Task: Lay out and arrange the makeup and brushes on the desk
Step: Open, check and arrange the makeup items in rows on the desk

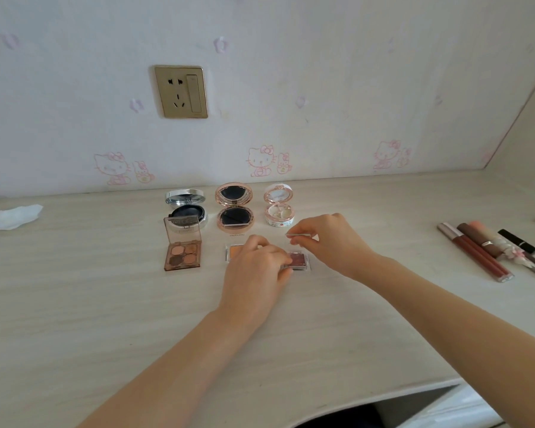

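Observation:
A small clear case with a reddish-brown powder pan (298, 261) lies on the desk (105, 304). My left hand (257, 270) holds its left side. My right hand (325, 239) pinches the case's clear lid (298, 235), lifted above the pan. A second small case with an orange pan (233, 251) lies just left, partly hidden by my left hand. Behind stand three open compacts: silver (186, 205), rose-gold (233, 210) and white floral (278, 208). An open four-colour eyeshadow palette (183, 251) sits at the left.
Several lip glosses, lipsticks and pencils (491, 251) lie in a row at the right. A crumpled tissue (10, 216) is at the far left. A wall socket (181, 91) is on the wall behind. The desk's front edge curves at the lower right.

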The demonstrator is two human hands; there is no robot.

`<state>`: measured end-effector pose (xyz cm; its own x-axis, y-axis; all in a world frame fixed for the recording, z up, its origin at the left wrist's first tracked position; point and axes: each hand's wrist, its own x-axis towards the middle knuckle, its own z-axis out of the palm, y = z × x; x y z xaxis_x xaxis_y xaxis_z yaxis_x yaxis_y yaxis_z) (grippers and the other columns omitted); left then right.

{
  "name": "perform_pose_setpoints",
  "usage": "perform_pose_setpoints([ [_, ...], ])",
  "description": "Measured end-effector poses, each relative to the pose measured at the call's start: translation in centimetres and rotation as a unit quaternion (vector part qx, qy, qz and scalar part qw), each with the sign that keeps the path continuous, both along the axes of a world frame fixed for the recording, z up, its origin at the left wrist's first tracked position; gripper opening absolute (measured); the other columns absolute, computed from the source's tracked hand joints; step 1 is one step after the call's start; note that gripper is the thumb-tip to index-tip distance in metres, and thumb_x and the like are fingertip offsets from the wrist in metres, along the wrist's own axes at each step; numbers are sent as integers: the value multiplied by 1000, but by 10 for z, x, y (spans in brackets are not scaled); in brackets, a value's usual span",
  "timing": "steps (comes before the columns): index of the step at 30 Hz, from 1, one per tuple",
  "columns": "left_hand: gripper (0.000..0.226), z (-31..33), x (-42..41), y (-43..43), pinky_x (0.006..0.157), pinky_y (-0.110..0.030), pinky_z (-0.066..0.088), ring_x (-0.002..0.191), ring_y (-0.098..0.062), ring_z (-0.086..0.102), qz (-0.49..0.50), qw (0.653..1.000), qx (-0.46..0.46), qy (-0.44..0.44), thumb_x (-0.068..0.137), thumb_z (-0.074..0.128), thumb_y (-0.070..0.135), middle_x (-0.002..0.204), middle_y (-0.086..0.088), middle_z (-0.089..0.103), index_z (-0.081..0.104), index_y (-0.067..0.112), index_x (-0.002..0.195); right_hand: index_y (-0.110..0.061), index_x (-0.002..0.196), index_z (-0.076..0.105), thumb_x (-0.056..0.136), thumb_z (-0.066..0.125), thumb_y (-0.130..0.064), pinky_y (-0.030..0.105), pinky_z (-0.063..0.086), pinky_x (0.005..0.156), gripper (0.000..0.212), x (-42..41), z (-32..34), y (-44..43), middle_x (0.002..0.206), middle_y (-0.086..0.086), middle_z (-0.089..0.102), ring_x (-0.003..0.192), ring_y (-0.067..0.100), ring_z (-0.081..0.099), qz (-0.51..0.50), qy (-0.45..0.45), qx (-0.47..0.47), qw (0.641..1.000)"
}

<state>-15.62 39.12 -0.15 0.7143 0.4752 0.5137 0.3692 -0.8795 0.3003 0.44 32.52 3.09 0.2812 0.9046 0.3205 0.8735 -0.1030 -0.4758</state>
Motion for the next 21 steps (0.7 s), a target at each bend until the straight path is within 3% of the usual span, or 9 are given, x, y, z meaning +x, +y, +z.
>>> perform_pose_setpoints([
  [2, 13, -3, 0, 0, 72, -29, 45, 94, -15, 55, 8, 1000, 14, -13, 73, 78, 24, 87, 16, 72, 77, 22, 86, -20, 98, 76, 86, 68, -18, 16, 46, 80, 14, 0, -1, 1, 94, -5, 75, 86, 8, 67, 2, -9, 7, 1000],
  [6, 12, -7, 3, 5, 72, -27, 38, 87, -17, 58, 14, 998, 54, -31, 68, 82, 23, 82, 17, 72, 77, 23, 79, -18, 98, 76, 87, 67, -18, 1, 39, 76, 14, 4, 1, 8, 90, -7, 75, 82, 1, 64, 17, -1, 1, 1000],
  [9, 8, -10, 6, 8, 77, -25, 36, 87, -18, 58, 19, 996, 80, -40, 69, 80, 21, 81, 16, 72, 77, 22, 76, -17, 98, 75, 89, 65, -18, 1, 38, 75, 14, 7, 4, 16, 84, -8, 75, 77, -3, 61, 21, 15, -14, 1000],
  [12, 7, -12, 7, 10, 77, -26, 35, 87, -17, 58, 23, 994, 99, -46, 73, 69, 24, 80, 16, 71, 77, 22, 73, -18, 99, 75, 88, 65, -19, 12, 44, 82, 15, 9, 5, 23, 91, -6, 75, 87, 5, 64, 18, 25, -27, 999],
  [15, 14, -14, 7, 11, 77, -29, 43, 87, -18, 58, 24, 993, 101, -48, 76, 63, 25, 81, 16, 72, 76, 22, 74, -20, 101, 74, 89, 64, -20, 24, 47, 85, 16, 9, 3, 27, 97, -2, 72, 92, 13, 63, 14, 16, -27, 999],
  [21, 4, -14, 6, 13, 74, -33, 49, 87, -20, 58, 28, 995, 91, -43, 77, 72, 18, 84, 13, 72, 75, 18, 77, -20, 108, 71, 89, 62, -19, 26, 46, 80, 21, 5, 2, 29, 95, 0, 64, 85, 15, 58, 9, -21, -10, 1000],
])
